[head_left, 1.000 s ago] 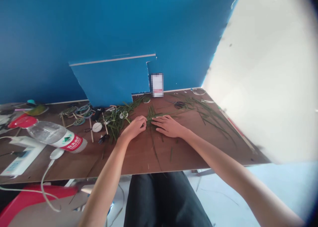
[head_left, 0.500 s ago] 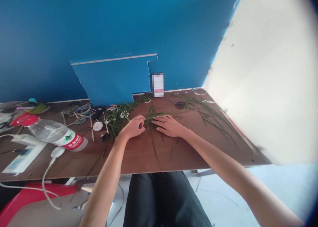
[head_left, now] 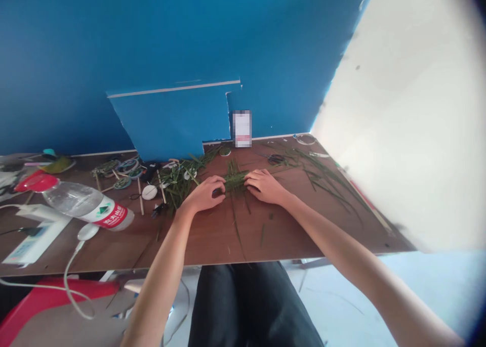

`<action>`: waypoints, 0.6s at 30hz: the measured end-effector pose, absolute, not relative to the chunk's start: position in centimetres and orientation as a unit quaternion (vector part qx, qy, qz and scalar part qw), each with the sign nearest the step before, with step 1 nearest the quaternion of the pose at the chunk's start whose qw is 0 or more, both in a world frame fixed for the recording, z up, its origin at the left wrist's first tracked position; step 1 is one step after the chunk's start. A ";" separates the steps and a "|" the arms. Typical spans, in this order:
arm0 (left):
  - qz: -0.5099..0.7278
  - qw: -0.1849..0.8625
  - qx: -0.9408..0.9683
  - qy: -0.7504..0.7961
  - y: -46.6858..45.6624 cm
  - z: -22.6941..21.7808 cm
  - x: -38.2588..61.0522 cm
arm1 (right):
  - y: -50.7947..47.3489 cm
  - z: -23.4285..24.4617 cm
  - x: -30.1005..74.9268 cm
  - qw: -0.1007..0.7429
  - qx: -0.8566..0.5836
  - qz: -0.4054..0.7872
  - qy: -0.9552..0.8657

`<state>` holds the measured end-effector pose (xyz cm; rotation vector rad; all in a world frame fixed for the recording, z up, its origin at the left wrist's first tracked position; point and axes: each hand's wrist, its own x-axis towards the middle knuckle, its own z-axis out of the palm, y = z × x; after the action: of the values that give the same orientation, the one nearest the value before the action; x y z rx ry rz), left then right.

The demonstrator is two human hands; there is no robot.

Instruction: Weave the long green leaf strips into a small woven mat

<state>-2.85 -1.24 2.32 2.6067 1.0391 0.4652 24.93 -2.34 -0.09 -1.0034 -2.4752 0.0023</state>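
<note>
A small bundle of green grass blades (head_left: 235, 179) lies on the brown table (head_left: 212, 241), between my two hands. My left hand (head_left: 205, 192) pinches the bundle's left end with curled fingers. My right hand (head_left: 266, 185) has its fingers bent over the bundle's right end and grips it. Loose blades trail down from the bundle toward the table's front edge.
More grass blades (head_left: 326, 180) are strewn to the right, with another heap (head_left: 178, 180) at the left. A lying plastic bottle (head_left: 87, 208), a white power strip (head_left: 30, 235), woven rings on sticks (head_left: 121, 172) and scissors (head_left: 275, 159) are on the table. A blue board (head_left: 170, 119) leans against the wall.
My right hand has shifted to the right and curled from lying flat on the blades to gripping the bundle's end. My left hand has stayed at the left end.
</note>
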 end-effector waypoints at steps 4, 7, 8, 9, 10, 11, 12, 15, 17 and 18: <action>0.166 0.135 0.905 0.368 -0.9 1.8 -2.7 | -2.1 -0.3 25.0 0.230 -0.374 -0.005 -0.898; 0.166 0.121 0.905 0.374 -0.8 1.5 -2.4 | -2.0 -0.4 25.0 0.230 -0.382 -0.004 -0.895; 0.168 0.119 0.904 0.375 -0.7 1.4 -2.4 | -2.0 -0.4 24.9 0.229 -0.386 -0.004 -0.894; 0.171 0.118 0.903 0.376 -0.7 1.4 -2.3 | -2.1 -0.4 24.9 0.228 -0.390 -0.004 -0.892; 0.175 0.117 0.902 0.377 -0.7 1.4 -2.2 | -2.1 -0.3 24.8 0.226 -0.396 -0.004 -0.890; 0.179 0.116 0.901 0.378 -0.6 1.3 -2.2 | -2.1 -0.3 24.8 0.225 -0.401 -0.006 -0.888; 0.181 0.114 0.901 0.378 -0.6 1.3 -2.2 | -2.1 -0.3 24.7 0.224 -0.406 -0.009 -0.886; 0.178 0.107 0.903 0.377 -0.4 1.1 -2.2 | -2.1 -0.4 24.6 0.221 -0.417 -0.016 -0.881; 0.174 0.107 0.903 0.378 -0.3 1.0 -2.2 | -2.0 -0.5 24.6 0.220 -0.422 -0.020 -0.879; 0.173 0.109 0.902 0.379 -0.1 0.8 -2.3 | -1.9 -0.6 24.6 0.221 -0.424 -0.022 -0.878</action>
<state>-2.26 -0.15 0.84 2.6546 1.1150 0.5098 24.56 -1.90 -0.63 -1.1722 -2.4273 -0.0619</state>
